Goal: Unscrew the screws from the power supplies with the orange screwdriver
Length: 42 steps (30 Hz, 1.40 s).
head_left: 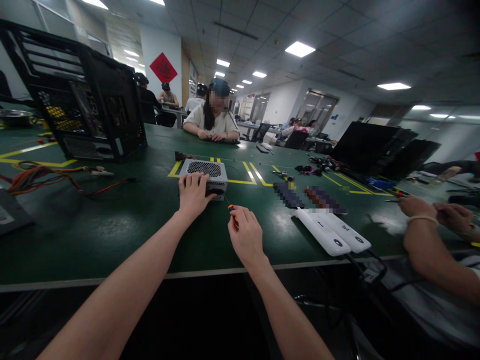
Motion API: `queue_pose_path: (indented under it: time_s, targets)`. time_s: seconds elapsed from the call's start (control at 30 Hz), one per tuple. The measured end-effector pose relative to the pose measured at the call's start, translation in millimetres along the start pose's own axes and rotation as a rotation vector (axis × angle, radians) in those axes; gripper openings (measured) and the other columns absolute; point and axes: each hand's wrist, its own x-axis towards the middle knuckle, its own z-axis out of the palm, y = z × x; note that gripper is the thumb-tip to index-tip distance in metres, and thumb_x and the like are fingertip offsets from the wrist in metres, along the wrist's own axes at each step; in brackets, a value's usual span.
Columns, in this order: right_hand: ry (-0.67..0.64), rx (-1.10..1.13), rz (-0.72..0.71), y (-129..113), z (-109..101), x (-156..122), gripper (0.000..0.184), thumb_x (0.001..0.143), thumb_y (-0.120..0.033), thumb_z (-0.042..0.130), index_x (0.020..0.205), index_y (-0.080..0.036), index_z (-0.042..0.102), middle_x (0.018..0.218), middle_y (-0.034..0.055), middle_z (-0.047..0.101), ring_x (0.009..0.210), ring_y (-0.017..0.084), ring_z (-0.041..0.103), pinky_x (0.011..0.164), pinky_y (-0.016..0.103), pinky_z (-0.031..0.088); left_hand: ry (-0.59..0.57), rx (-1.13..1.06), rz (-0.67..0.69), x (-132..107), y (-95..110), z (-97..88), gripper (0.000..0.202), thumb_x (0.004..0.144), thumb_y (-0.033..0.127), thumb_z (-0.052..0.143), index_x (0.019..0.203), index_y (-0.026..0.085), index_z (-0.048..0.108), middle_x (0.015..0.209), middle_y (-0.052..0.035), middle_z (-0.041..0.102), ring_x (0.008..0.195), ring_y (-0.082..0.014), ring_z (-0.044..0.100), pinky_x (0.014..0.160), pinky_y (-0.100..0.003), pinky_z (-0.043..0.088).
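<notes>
A grey metal computer power supply (219, 170) with a honeycomb vent on top sits on the green tabletop in front of me. My left hand (193, 196) is laid over its near left side, gripping it with the thumb along the near face. In my right hand (246, 236) is a screwdriver (233, 215) with an orange and black handle, the fingers wrapped round it. Its thin shaft points up and left to the near right edge of the power supply. Whether the tip sits in a screw is too small to tell.
At left stand an open black computer case (101, 100) and loose coloured cables (48, 180). Two white power banks (322, 232) lie to the right, near a co-worker's hand (416, 207). Black panels (365, 147) stand farther back. Another person (215, 117) sits opposite.
</notes>
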Motion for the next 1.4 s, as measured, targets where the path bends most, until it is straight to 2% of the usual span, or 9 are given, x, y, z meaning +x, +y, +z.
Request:
queue_pose_path:
  time_s: [0.2,0.4,0.6,0.83,0.9,0.97,1.1,1.27,1.4]
  targets:
    - [-0.052,-0.099,0.029,-6.3,0.0,-0.8,0.019,0.090,-0.020,0.038,0.096,-0.015,0.055,0.091,0.0069,0.059,0.074,0.014,0.057,0.061,0.025,0.047,0.000,-0.016,-0.015,0.0,0.0,0.6,0.055,0.073,0.037,0.061,0.121,0.020,0.042,0.124,-0.0132,0.045,0.119,-0.0304,0.036,0.104,-0.049,0.017]
    - [-0.068,-0.122,-0.133,-6.6,-1.3,-0.7,0.022,0.083,-0.007,0.044,0.098,-0.017,0.056,0.096,0.0072,0.062,0.085,0.018,0.053,0.076,0.033,0.046,0.001,-0.030,-0.014,0.3,-0.1,0.4,0.054,0.073,0.037,0.062,0.121,0.020,0.042,0.124,-0.0129,0.045,0.120,-0.0298,0.035,0.104,-0.049,0.017]
    - [-0.036,-0.029,0.037,-6.4,-0.6,-0.7,0.021,0.089,-0.021,0.041,0.106,-0.015,0.052,0.102,0.0082,0.058,0.083,0.016,0.057,0.066,0.026,0.049,0.000,-0.033,-0.001,-1.0,-1.2,1.0,0.055,0.074,0.034,0.060,0.123,0.019,0.040,0.126,-0.0136,0.043,0.122,-0.0300,0.034,0.105,-0.050,0.015]
    - [-0.032,-0.055,-0.104,-5.9,-2.2,-2.8,0.025,0.084,-0.009,0.042,0.104,-0.016,0.054,0.105,0.0075,0.060,0.090,0.018,0.054,0.081,0.032,0.046,0.040,-0.052,0.004,-5.0,11.5,-7.9,0.051,0.076,0.027,0.055,0.123,0.015,0.040,0.132,-0.0179,0.038,0.126,-0.0333,0.030,0.102,-0.051,0.022]
    - [-0.025,-0.041,-0.088,-5.9,-2.2,-2.7,0.025,0.083,-0.009,0.042,0.104,-0.016,0.054,0.107,0.0077,0.059,0.093,0.019,0.053,0.082,0.032,0.045,-0.020,-0.163,-0.047,-6.2,18.9,-8.9,0.034,0.080,0.023,0.048,0.112,0.014,0.049,0.121,-0.0166,0.048,0.115,-0.0307,0.044,0.094,-0.046,0.034]
    - [-0.027,-0.021,-0.050,-6.5,-2.1,-2.4,0.021,0.084,-0.013,0.044,0.102,-0.016,0.054,0.107,0.0082,0.058,0.094,0.019,0.054,0.082,0.032,0.045,-0.195,-0.361,-0.148,-6.9,25.0,-6.6,0.021,0.081,0.019,0.042,0.096,0.015,0.056,0.101,-0.0113,0.060,0.092,-0.0229,0.057,0.080,-0.037,0.044]
    - [-0.043,0.014,0.037,-8.0,-2.1,-2.4,0.021,0.088,-0.020,0.040,0.104,-0.016,0.052,0.104,0.0081,0.057,0.085,0.016,0.057,0.068,0.026,0.047,-0.630,-0.871,-0.470,-5.4,29.6,4.8,0.022,0.077,0.012,0.042,0.092,0.014,0.058,0.083,-0.0040,0.065,0.049,-0.0085,0.053,0.048,-0.022,0.042]
    - [-0.046,-0.019,-0.077,-7.3,-1.7,-2.4,0.025,0.082,-0.010,0.042,0.104,-0.018,0.053,0.102,0.0070,0.060,0.086,0.020,0.055,0.076,0.033,0.045,-0.670,-1.411,-0.781,-1.9,25.6,16.1,0.022,0.075,0.009,0.054,0.097,0.009,0.057,0.086,-0.0074,0.063,0.046,-0.0033,0.050,0.042,-0.016,0.037]
    - [-0.035,0.073,-0.044,-7.5,-0.9,-1.8,0.022,0.084,-0.016,0.046,0.105,-0.016,0.052,0.108,0.0094,0.057,0.096,0.020,0.054,0.083,0.033,0.045,-0.685,-1.583,-0.849,-1.2,19.7,16.3,0.019,0.073,0.006,0.058,0.091,0.009,0.060,0.084,-0.0078,0.064,0.050,-0.0042,0.054,0.044,-0.014,0.041]
